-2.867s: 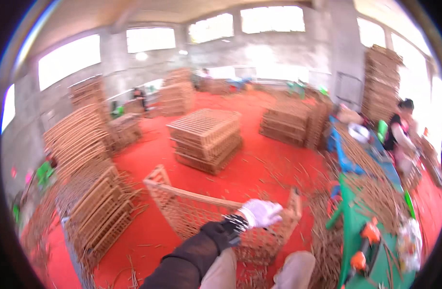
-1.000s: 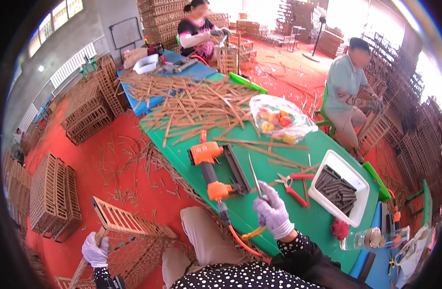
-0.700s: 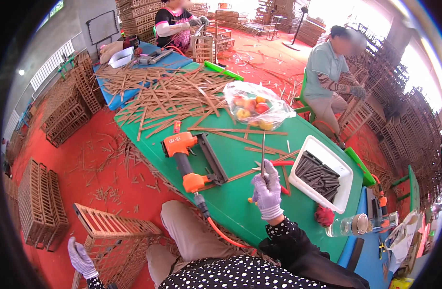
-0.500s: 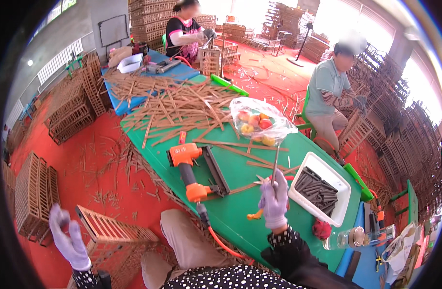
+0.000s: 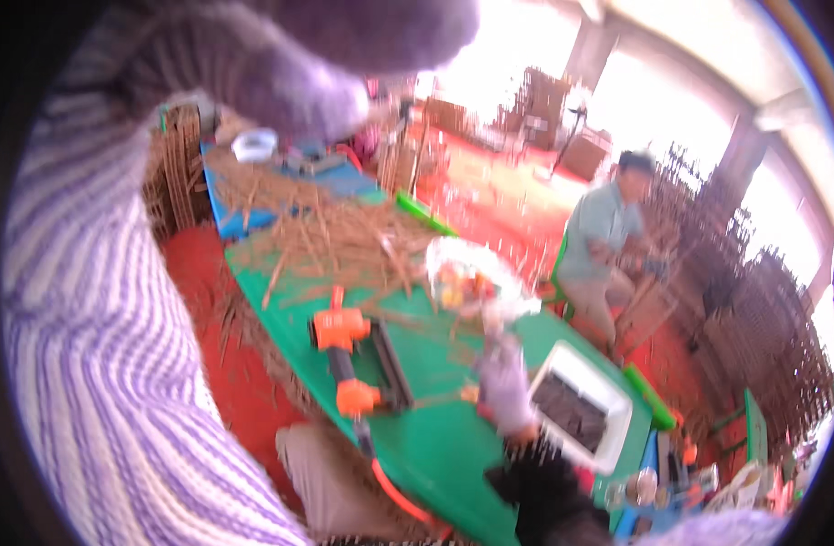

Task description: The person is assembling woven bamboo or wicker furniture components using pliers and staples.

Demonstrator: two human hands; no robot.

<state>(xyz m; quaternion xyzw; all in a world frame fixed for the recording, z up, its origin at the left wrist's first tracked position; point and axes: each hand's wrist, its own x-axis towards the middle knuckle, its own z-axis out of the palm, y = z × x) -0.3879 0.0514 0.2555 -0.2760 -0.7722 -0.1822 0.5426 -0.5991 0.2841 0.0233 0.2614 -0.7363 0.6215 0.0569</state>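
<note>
My left hand (image 5: 317,91), in a purple-and-white knitted glove, is raised very close in front of the view. Its bent fingertips at the top look apart, with nothing visible between them. The glove's cuff and forearm fill the left side. My right hand (image 5: 505,391), also in a purple glove, is over the green table (image 5: 435,455), smeared by motion. Its fingers cannot be made out, nor whether they hold anything. To its right stands a white tray (image 5: 622,400) of dark strips (image 5: 572,405). An orange-and-black nail gun (image 5: 342,364) lies to its left.
Brown wooden strips (image 5: 317,237) are heaped on the far table. A plastic bag of fruit (image 5: 472,278) lies beyond my right hand. A co-worker (image 5: 603,237) sits at right near stacked crates (image 5: 763,318). Jars (image 5: 644,487) stand at lower right, beside a pale purple blur.
My left hand has risen from beside the wooden crate at lower left to right before the view, hiding much of it. The thin metal rod earlier in my right hand no longer shows clearly.
</note>
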